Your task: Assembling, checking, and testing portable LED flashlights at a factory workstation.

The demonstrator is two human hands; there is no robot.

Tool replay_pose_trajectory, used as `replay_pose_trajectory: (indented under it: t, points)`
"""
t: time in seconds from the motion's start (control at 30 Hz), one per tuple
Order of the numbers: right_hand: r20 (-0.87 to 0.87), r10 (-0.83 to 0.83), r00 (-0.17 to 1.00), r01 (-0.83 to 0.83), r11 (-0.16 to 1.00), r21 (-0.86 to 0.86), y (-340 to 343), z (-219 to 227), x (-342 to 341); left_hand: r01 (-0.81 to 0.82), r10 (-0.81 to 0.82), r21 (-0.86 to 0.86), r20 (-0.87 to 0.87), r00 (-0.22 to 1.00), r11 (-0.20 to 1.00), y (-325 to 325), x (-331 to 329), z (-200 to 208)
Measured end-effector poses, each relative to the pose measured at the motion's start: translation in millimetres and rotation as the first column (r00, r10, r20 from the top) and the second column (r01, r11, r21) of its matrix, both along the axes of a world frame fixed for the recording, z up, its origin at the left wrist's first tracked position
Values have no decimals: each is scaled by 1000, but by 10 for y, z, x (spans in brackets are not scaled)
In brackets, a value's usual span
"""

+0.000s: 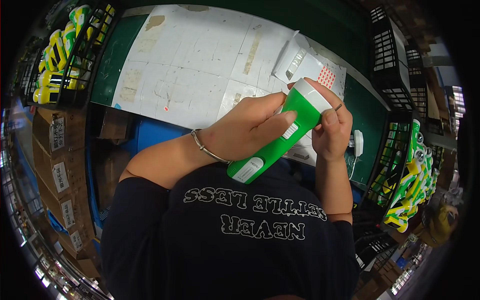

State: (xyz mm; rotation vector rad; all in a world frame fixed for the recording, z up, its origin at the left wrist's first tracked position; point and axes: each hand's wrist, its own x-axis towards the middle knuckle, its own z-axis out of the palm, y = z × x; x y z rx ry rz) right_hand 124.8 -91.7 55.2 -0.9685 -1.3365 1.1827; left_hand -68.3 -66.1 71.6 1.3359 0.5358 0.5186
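A green flashlight (285, 137) with a white head slants across the front of my body, its head pointing up and right over the table. My left hand (245, 125), with a bangle at the wrist, is wrapped round the body from the left, thumb beside the ribbed white slide switch (290, 131). At the white head ring (312, 95), my right hand (333, 127) is closed with bent fingers and thumb against the rim. A thin dark rod (338, 107) sticks out by the right thumb; its kind is unclear.
The table (190, 55) has a white, tape-patched cover. On it lie a white tray (292, 62) and a sheet of red stickers (326, 77). Black crates of yellow and green flashlights stand left (65, 55) and right (417, 175). A white plug with a cord (356, 143) sits near the right edge.
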Motion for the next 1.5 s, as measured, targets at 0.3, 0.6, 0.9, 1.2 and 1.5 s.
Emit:
replay_pose_trajectory:
  t: [0.3,0.6,0.9,1.2,1.5]
  points:
    - [-64,47,997,-47,999,12,-43,-4,8,-7,5,31,49,999,999,-20,-12,-70]
    - [-52,26,998,-24,999,33,-35,-28,1,28,-25,-48,47,999,998,17,-21,-58]
    - [-68,18,998,-18,1000,11,-43,-18,6,-85,89,-75,55,994,994,-10,26,-109]
    - [-53,-18,998,18,1000,-10,-67,-17,21,-79,79,-103,-3,997,992,-3,37,-44]
    - [-251,69,965,-100,989,-112,-33,-60,-27,-94,111,-155,105,988,983,-46,-18,-110]
